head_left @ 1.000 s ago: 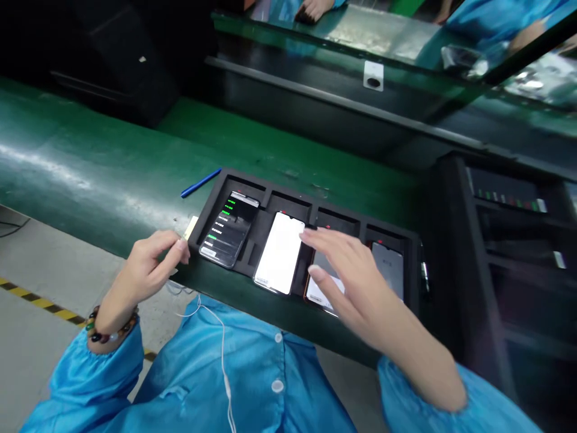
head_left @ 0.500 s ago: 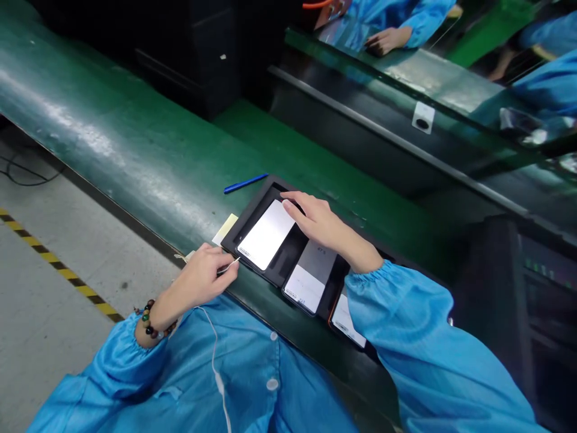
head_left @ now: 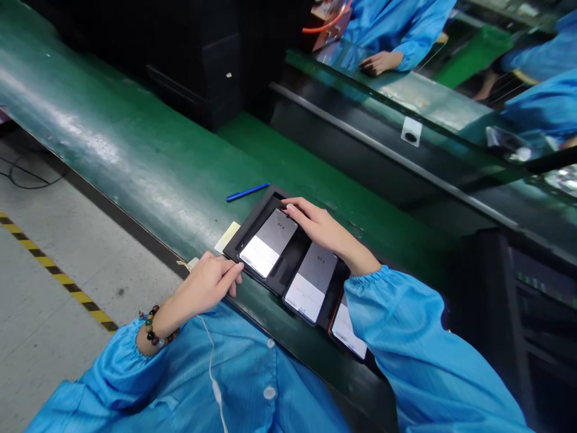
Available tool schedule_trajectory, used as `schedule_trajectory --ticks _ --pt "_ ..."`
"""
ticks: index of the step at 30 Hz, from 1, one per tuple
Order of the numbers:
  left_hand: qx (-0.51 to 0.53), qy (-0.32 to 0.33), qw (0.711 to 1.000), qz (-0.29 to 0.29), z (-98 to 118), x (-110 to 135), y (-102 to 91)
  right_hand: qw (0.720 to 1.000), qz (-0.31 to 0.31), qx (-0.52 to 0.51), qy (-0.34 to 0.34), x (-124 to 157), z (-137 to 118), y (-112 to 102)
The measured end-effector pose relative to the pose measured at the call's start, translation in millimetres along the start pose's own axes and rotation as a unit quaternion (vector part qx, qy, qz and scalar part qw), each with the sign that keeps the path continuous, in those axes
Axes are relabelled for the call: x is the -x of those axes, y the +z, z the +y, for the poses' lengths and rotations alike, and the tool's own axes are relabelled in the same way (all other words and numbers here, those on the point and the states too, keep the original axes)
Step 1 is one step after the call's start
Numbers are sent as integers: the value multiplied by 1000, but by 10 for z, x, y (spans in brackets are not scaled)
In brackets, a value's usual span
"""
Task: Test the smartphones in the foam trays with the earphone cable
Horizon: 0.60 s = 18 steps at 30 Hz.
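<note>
A smartphone [head_left: 264, 249] with a half grey, half white lit screen lies in a black tray [head_left: 243, 231]. My left hand [head_left: 214, 279] is closed at its lower left corner; a thin white cable [head_left: 214, 373] runs from that hand down over my clothes, its end hidden by the fingers. Over the phone's upper right corner rests my right hand [head_left: 318, 225], fingers stretched out, thumb at the top edge. A second phone [head_left: 309, 291] with a similar screen lies below the right wrist. My right sleeve partly covers a third phone [head_left: 347, 331].
A blue pen [head_left: 247, 192] and a yellowish paper slip [head_left: 228, 236] lie by the tray on the green bench [head_left: 148, 174]. Dark equipment [head_left: 216, 66] stands behind. Across a divider, a co-worker's hand [head_left: 381, 62] rests on another bench.
The first phone's screen has gone from all white to grey above and white below. My left fingers have turned over the white cable end, which showed before. My right hand stays at the phone's top.
</note>
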<state>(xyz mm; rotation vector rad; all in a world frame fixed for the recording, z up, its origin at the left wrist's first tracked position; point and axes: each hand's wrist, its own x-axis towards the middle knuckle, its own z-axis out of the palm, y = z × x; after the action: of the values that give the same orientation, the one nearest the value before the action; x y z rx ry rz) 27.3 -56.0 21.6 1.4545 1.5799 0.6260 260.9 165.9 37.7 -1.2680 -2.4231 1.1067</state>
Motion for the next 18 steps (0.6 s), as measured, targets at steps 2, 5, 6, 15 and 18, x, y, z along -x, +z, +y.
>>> schedule_trajectory --ticks 2,5,6,15,18 --pt "27 -13 1000 -5 12 -25 13 999 -16 -30 7 -23 17 -13" --pt "71 -27 997 -9 22 -53 53 997 -33 -63 6 -62 46 -24" --pt "87 -33 996 -11 23 -53 65 997 -39 -69 6 -73 52 -29" --pt "-222 91 966 99 282 -405 -943 999 -35 -37 13 -107 23 -54" --pt "-312 187 884 294 539 -1063 -1924 999 -16 -37 2 -127 20 -6"
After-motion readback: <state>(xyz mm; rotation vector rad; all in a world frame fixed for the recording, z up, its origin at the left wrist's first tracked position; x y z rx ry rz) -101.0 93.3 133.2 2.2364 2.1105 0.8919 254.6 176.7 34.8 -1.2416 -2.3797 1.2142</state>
